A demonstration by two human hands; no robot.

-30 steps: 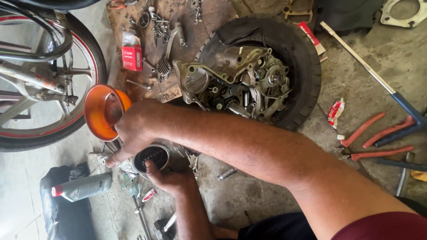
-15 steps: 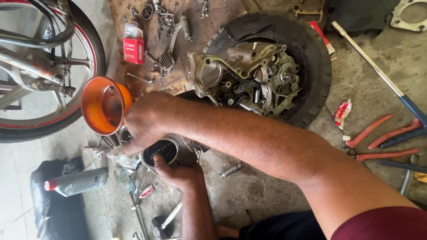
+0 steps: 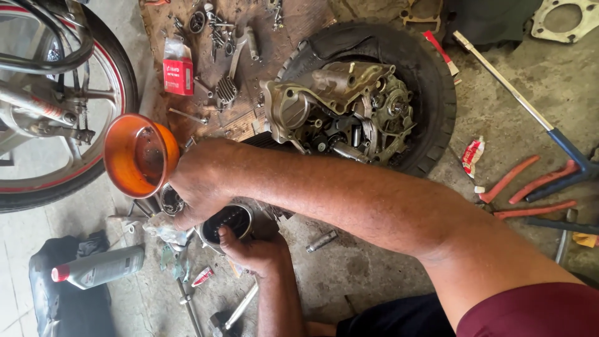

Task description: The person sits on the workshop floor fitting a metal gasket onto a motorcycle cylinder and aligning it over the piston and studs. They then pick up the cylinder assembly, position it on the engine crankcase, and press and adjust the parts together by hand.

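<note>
Grey concrete workshop floor [image 3: 368,268], stained and gritty; I work low over it. A brown wooden board [image 3: 293,19] lies above my arm, strewn with small metal parts.

Landmark: the engine case [image 3: 340,109], resting in a black tyre [image 3: 430,81]. Left of the engine case and lower, my right hand [image 3: 199,181] is curled over an orange funnel [image 3: 138,155], fingers closed on something at its lower rim; I cannot tell exactly what they pinch. The funnel's wide mouth faces up toward me, its axis running roughly straight down to the floor.

Below the engine case, my left hand [image 3: 253,249] grips a metal cylinder [image 3: 226,223] from underneath, thumb on its rim. Its open bore points up, axis near vertical. Hands sit close together, not touching.

Packages: a small red carton [image 3: 178,75] on the board, left of the engine case; a grey oil bottle with red cap [image 3: 100,267] lying on its side far lower left; a red-and-white sachet [image 3: 472,155] right of the tyre.
</note>
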